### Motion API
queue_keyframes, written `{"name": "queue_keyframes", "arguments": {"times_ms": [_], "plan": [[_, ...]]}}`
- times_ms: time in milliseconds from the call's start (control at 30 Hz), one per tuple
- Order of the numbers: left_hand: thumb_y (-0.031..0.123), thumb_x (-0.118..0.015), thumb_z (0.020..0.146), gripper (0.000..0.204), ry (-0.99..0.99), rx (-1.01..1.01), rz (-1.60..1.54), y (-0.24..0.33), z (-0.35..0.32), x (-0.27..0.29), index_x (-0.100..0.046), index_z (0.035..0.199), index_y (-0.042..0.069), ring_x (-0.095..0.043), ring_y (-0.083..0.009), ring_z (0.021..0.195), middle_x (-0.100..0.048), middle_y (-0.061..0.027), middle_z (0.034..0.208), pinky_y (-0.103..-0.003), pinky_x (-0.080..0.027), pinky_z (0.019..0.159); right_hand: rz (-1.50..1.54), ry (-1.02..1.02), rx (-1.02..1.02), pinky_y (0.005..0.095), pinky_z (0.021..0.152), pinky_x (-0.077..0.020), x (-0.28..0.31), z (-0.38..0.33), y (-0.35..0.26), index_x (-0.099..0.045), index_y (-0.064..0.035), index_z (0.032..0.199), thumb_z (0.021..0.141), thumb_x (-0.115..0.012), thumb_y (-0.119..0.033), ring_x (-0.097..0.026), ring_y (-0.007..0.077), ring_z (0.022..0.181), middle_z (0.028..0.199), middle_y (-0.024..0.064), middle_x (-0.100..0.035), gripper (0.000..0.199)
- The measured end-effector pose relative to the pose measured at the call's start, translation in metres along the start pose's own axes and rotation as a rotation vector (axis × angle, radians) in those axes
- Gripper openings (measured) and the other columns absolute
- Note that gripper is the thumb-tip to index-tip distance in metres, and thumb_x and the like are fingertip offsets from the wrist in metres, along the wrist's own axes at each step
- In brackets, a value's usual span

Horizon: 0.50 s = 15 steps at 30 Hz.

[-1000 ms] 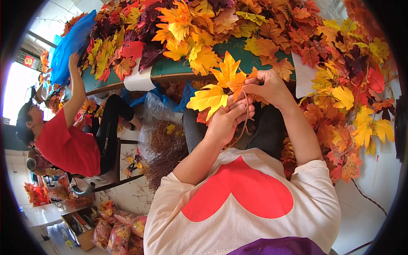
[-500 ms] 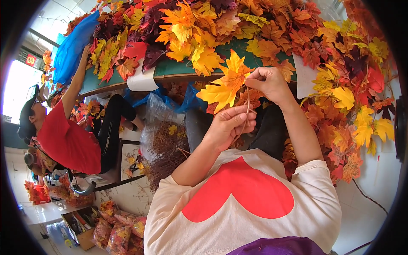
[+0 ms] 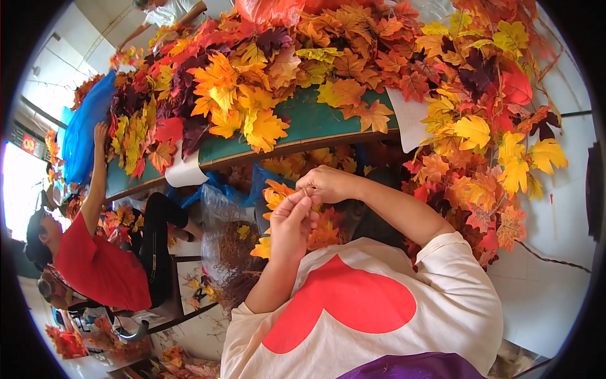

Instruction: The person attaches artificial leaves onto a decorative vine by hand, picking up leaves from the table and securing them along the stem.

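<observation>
My left hand and my right hand meet in front of my chest, fingertips pinched close together. Between them is the thin brown stem of an artificial maple leaf spray, mostly hidden by the fingers. Its yellow-orange leaves show behind and left of my left hand. Both hands are closed. Beyond the left hand, darker orange leaves lie low near my lap; whether they belong to the same spray I cannot tell.
A green-topped table heaped with artificial autumn leaves curves ahead. More leaves hang at the right. A clear plastic bag with brown stems stands left of my knees. At the left, a person in a red shirt reaches toward a blue bag.
Both hands have drawn down and left, closer together, carrying the spray lower. My view has shifted, and another person now shows at the top behind the table.
</observation>
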<state>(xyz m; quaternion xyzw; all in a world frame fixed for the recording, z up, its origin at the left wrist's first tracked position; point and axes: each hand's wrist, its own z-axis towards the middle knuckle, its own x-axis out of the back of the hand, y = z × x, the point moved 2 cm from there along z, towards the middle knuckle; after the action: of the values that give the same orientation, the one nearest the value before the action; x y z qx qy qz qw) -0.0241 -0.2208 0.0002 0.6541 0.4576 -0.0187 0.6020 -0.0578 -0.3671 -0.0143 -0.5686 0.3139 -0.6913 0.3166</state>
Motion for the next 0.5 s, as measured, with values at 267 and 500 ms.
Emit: {"name": "queue_keyframes", "arguments": {"times_ms": [267,500], "plan": [[0.009,-0.055,0.087,0.016,0.117,-0.007,-0.198,0.008,0.015,0.004,-0.058,0.102,0.005,-0.055,-0.0069,0.063,-0.061,-0.0004,0.084,-0.019,-0.046,0.055,-0.102,0.496,0.1,0.0335,0.088,-0.0429,0.038,-0.022,-0.006,-0.055,-0.0044,0.113,0.082,-0.06,-0.023,-0.056,0.0263,0.103,0.113,0.0137,-0.057,0.037],[0.009,-0.05,0.089,0.018,0.01,0.037,-0.168,0.003,0.025,-0.008,-0.054,0.106,0.004,-0.054,-0.0047,0.064,-0.057,0.001,0.085,-0.017,-0.045,0.055,-0.162,0.853,-0.256,0.0336,0.08,-0.0469,0.114,-0.073,0.027,-0.06,-0.0036,0.104,0.082,-0.059,-0.016,-0.06,0.0249,0.094,0.11,0.0138,-0.06,0.025]]}}
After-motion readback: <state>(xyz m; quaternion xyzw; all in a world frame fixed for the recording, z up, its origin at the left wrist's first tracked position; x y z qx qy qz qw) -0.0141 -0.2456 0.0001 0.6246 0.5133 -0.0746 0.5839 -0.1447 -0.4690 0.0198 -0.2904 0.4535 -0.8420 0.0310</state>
